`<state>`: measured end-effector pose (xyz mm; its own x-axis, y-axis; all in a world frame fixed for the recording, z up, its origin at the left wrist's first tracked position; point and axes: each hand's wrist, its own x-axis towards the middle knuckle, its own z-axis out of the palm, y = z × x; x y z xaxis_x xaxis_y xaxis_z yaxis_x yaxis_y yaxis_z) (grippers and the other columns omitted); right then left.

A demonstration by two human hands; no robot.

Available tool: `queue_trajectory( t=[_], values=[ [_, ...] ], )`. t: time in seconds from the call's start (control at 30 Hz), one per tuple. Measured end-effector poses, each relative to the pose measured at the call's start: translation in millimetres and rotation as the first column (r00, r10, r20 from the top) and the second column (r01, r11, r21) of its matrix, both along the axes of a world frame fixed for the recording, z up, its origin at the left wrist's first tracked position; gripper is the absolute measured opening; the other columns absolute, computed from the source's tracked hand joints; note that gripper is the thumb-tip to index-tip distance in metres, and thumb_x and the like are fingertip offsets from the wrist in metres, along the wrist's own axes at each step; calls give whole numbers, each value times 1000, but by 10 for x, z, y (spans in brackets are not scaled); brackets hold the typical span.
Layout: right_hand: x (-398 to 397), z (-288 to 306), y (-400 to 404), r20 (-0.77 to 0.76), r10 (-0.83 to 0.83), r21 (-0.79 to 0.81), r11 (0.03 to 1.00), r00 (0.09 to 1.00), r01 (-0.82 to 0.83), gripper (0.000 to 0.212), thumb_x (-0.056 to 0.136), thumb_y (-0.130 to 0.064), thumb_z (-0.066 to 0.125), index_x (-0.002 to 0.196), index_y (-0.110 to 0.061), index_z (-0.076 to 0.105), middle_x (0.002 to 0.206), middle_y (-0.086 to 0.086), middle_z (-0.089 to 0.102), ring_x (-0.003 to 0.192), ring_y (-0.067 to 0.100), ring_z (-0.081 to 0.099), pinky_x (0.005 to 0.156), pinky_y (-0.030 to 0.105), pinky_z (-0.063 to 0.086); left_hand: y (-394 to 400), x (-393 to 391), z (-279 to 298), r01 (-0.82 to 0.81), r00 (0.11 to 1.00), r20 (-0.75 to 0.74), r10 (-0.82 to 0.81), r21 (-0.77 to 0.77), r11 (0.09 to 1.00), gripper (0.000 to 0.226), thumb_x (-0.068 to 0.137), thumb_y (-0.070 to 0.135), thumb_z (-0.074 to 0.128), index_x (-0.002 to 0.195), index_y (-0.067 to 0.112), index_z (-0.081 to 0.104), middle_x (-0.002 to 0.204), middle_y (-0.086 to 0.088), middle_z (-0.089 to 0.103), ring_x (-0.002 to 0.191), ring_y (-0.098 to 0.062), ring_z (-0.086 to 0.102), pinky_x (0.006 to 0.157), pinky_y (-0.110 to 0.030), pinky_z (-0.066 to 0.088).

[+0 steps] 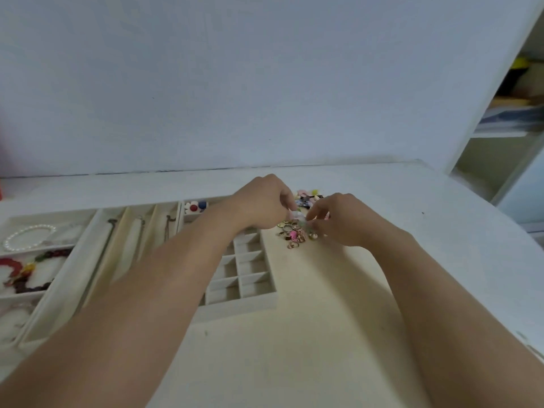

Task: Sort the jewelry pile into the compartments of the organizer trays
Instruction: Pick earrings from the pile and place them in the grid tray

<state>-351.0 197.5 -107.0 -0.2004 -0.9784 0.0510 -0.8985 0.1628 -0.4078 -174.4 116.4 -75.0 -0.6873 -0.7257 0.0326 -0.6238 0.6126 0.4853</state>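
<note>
1. Far left, 9 o'clock: bracelet tray [88,222], pearl bracelet [28,235] in the top slot, red beads [17,270] in the one below. Already sorted, I judge.
2. Next right: long-slot tray [103,278] with chains [167,226] lying in its slots.
3. Centre: grid tray [244,298]; the small cells I can see hold nothing. Flower pieces [195,206] sit in its far cell at 11 o'clock.
4. Left hand [262,201] over the grid's far end, fingers curled, pinching a small pale piece [297,215]; too blurred to say what it is.
5. Pile [297,234] on the table [338,334] just right of the grid, 12 o'clock from me, rings and charms tangled.
6. Right hand [341,220] over the pile, fingertips pinched on the same piece or one beside it; can't tell which.
7. Step: picking or teasing one item out of the pile. Next, I judge: lift it clear without dragging neighbours, carry it left to a free grid cell.
</note>
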Motion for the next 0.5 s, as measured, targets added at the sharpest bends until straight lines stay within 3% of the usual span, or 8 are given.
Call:
queue_trajectory(
  t=[0.1, 0.27, 0.4, 0.5],
  values=[
    [15, -41, -20, -4, 13, -4, 1000, 1000, -13, 10, 88, -31, 70, 98, -30, 73, 94, -11, 67, 85, 12, 62, 72, 28, 48, -4, -43, -61, -12, 1000, 13, 12, 19, 1000, 17, 89, 19, 71, 105, 25, 76, 104, 7, 67, 94, -12, 60, 80, -22, 41],
    [-7, -80, -35, 34, -25, -83, 996, 999, 27, 5, 86, -29, 70, 89, -32, 72, 89, -13, 69, 81, 11, 64, 74, 30, 54, -52, -51, -60, -16, 1000, -15, 16, 31, 999, 17, 87, 20, 74, 102, 29, 75, 103, 8, 71, 88, -9, 60, 71, -18, 40],
    [-19, -26, -11, 226, -48, -205, 974, 973, 95, 8, 92, -27, 71, 93, -32, 78, 77, -25, 66, 69, -11, 60, 57, 4, 39, -43, -55, -56, -8, 997, -72, 13, 72, 997, 22, 86, 25, 77, 107, 24, 74, 100, 7, 71, 89, -9, 63, 70, -17, 41],
    [-13, 12, 21, 355, -16, -205, 974, 935, 94, 10, 94, -28, 69, 98, -29, 79, 56, -28, 61, 51, -13, 54, 50, 3, 34, -36, -67, -46, -33, 983, -175, 48, 90, 995, 14, 87, 26, 77, 100, 22, 74, 94, 8, 72, 86, -6, 66, 65, -15, 43]
  ],
)
